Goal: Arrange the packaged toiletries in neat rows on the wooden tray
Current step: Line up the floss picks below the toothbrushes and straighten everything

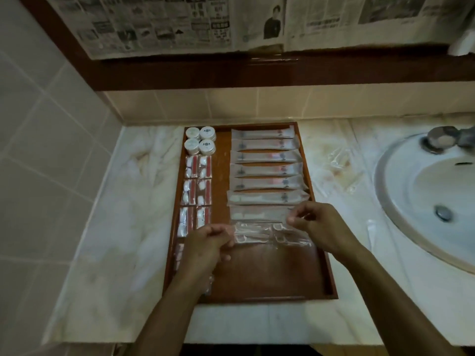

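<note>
- Left hand (pixel 210 240): fingers curled narrow, pinching the left end of a clear packet (pixel 270 233) that lies across the wooden tray (pixel 272 273).
- Right hand (pixel 318 224): fingers bent close together, pinching the right end of the same clear packet; whether it also touches the long sachet next behind cannot be told.
- Clear packet: lies crosswise at mid-tray, just in front of the long sachets; contents small and white, too blurred to name.
- Long sachets (pixel 264 170): a column of crosswise packets filling the tray's right half from its far rim down to the hands, edges overlapping slightly.
- Small square packets (pixel 198 183): two columns along the tray's left side; the nearest ones are partly hidden under the left hand and forearm.
- Round white jars (pixel 200 140): four in a two-by-two block at the tray's far left corner, touching one another.
- Wooden tray: sits on the marble worktop (pixel 128 227); its near third is bare wood, ringed by a raised rim.
- Loose clear wrappers (pixel 336 160): on the worktop right of the tray, between it and the basin (pixel 424 191).
- Worktop left of the tray: open up to the tiled wall (pixel 51 150).
</note>
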